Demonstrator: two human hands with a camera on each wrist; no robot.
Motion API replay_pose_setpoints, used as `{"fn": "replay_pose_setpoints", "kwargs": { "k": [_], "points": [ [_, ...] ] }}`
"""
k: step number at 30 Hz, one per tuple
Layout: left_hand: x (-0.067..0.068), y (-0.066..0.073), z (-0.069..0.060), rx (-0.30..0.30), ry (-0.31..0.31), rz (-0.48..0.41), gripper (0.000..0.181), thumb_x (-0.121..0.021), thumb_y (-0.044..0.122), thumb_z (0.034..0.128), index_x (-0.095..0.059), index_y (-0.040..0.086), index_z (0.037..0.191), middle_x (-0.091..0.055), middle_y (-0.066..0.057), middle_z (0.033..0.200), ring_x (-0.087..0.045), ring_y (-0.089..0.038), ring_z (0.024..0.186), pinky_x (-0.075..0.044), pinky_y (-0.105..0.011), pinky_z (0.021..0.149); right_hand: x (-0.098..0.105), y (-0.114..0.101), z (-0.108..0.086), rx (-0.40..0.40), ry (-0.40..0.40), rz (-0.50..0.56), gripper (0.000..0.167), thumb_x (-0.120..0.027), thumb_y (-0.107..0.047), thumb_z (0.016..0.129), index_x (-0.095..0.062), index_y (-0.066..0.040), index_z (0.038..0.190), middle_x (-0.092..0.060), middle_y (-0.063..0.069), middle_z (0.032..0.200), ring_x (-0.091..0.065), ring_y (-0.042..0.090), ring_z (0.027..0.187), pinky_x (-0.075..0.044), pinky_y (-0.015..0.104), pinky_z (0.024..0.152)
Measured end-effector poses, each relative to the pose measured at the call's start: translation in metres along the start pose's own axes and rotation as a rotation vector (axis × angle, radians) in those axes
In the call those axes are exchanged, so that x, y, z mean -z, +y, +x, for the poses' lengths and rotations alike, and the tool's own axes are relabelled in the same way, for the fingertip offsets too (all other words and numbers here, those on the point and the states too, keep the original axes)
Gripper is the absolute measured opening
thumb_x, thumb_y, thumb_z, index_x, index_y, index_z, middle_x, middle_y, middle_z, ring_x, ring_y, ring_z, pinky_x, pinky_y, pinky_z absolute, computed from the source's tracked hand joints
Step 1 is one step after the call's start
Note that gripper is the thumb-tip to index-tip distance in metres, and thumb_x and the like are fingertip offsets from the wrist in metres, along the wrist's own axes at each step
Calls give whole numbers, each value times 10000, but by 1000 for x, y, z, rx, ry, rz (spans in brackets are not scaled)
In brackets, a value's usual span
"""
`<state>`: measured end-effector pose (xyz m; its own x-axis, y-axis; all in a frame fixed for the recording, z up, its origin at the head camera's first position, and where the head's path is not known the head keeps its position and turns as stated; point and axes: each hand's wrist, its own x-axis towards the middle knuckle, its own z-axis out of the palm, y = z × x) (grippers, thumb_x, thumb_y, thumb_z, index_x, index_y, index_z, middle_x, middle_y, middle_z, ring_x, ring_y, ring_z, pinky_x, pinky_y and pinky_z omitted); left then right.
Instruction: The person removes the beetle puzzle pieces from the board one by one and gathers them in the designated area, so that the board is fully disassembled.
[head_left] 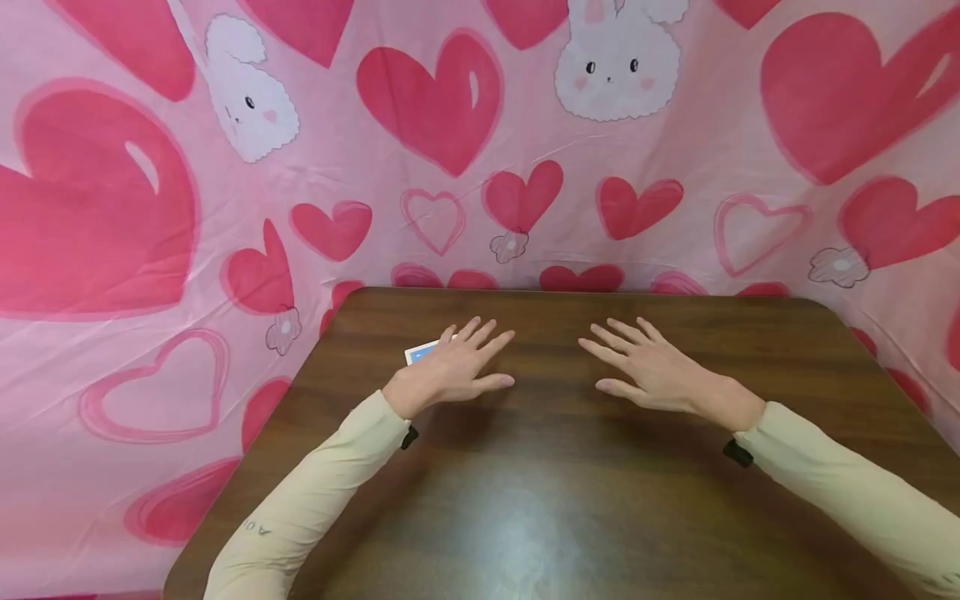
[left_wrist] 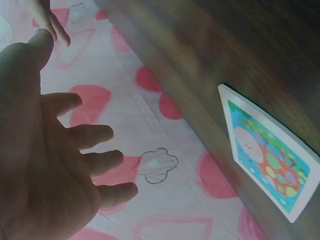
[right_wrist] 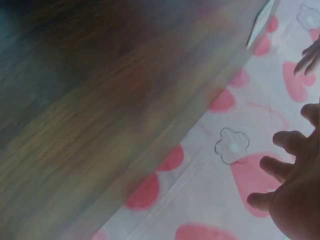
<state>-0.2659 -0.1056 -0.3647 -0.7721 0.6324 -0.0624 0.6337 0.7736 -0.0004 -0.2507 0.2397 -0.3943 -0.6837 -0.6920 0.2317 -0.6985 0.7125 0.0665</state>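
Both hands are held above the brown table with fingers spread and nothing in them. My left hand (head_left: 452, 368) is at the left, palm down, partly covering a flat white-bordered picture board (head_left: 422, 352) from the head camera. In the left wrist view that picture board (left_wrist: 270, 155) lies on the table, apart from the hand, and shows a smiling cartoon creature with colored spots on blue and green. Over the right half of the table, my right hand (head_left: 660, 371) is nearest to bare wood. The right wrist view catches the board (right_wrist: 260, 22) only as a thin slanted edge.
The wooden table (head_left: 517, 483) has rounded far corners and a glossy patch of light near the front. A pink cloth (head_left: 540, 142) with hearts and white rabbits hangs behind its far edge and along the left side. Each wrist wears a dark band (head_left: 738, 452).
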Motion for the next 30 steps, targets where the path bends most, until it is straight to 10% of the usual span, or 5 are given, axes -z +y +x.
{"fn": "replay_pose_setpoints", "kwargs": {
  "k": [30],
  "points": [
    [-16,-49,-21,171,38,-160,840,-572,607,907,-240,212,1570,-254,-175,1613,-307,-401,1459,-313,-615,1122,-24,-38,53,-13,-67,196,689,-478,-571,970,-286,-264,1556,-409,96,1554,-430,354,1392,-285,627,1123]
  ]
}}
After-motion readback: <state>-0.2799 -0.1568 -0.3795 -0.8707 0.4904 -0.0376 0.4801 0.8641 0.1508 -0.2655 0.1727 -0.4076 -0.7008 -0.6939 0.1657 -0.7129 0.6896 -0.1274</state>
